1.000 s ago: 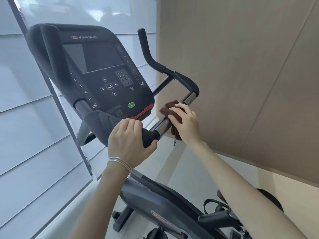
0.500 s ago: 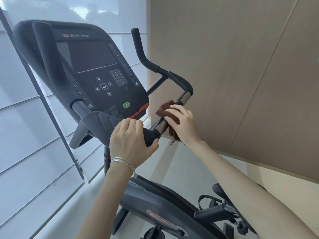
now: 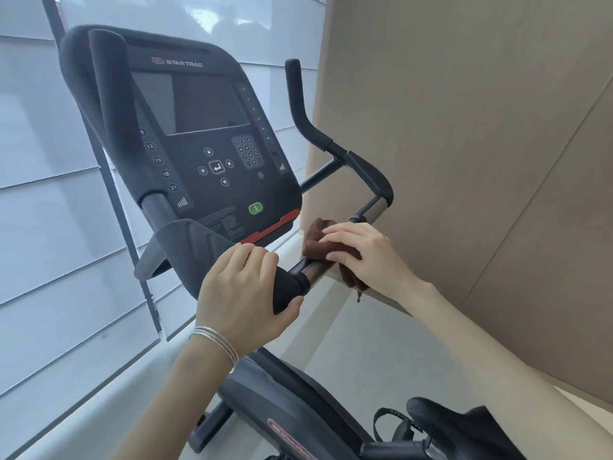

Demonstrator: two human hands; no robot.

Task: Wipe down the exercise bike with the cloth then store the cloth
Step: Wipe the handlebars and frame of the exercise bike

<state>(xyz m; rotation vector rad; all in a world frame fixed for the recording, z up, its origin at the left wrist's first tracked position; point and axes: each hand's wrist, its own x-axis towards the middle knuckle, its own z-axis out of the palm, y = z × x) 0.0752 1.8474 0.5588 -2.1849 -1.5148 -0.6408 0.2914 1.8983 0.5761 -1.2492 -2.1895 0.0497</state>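
A black exercise bike fills the head view, its console [image 3: 205, 134] up front with a dark screen and keypad. My left hand [image 3: 245, 293] grips the black foam end of the handlebar [image 3: 288, 287]. Just right of it, my right hand [image 3: 361, 254] presses a dark brown cloth [image 3: 315, 237] around the silver section of the bar [image 3: 311, 270]; part of the cloth hangs below the bar. The bar runs on up to the right and bends into an upright black horn [image 3: 298, 101].
A window with pale blinds [image 3: 49, 227] stands left and behind the bike. A tan panelled wall [image 3: 481, 161] is close on the right. Below are the bike's frame [image 3: 292, 403] and a pedal with strap [image 3: 408, 426] over a light floor.
The view has shifted, so the bike sits a little further right. My right hand and the cloth stay on the silver bar with small shifts along it. My left hand keeps its grip.
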